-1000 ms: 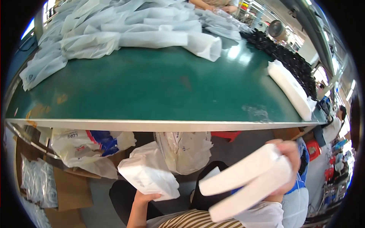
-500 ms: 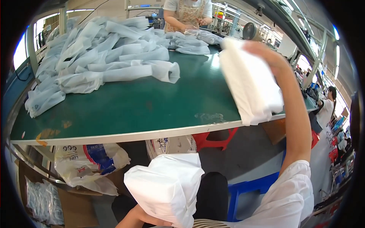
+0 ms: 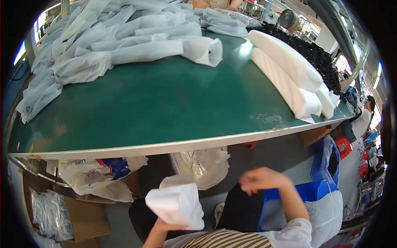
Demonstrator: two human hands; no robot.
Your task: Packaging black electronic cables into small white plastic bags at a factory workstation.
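Observation:
My left hand [image 3: 170, 225] holds a white wrapped bundle [image 3: 178, 206] from below, over my lap near the table's front side. Its wrapping is thin and creased; the contents are hidden. To the right of it, my right hand [image 3: 264, 180] hangs above my knee, blurred by motion, with loosely bent fingers apart and nothing visible in them. At the right end of the green table [image 3: 165, 99], long white wrapped bundles [image 3: 285, 62] lie side by side, pressed together and out of both hands' touch.
Translucent whitish plastic sleeves [image 3: 136, 45] are heaped over the table's left and back. A black pile [image 3: 310, 51] lies behind the white bundles. Below stand a cardboard box [image 3: 84, 219], plastic sacks [image 3: 99, 177] and a blue bin [image 3: 328, 159]. Another person [image 3: 215, 4] is across the table.
My right hand has let go of a white bundle at the table's right end and come down toward my lap. The view has tilted lower. My left hand still holds its bundle.

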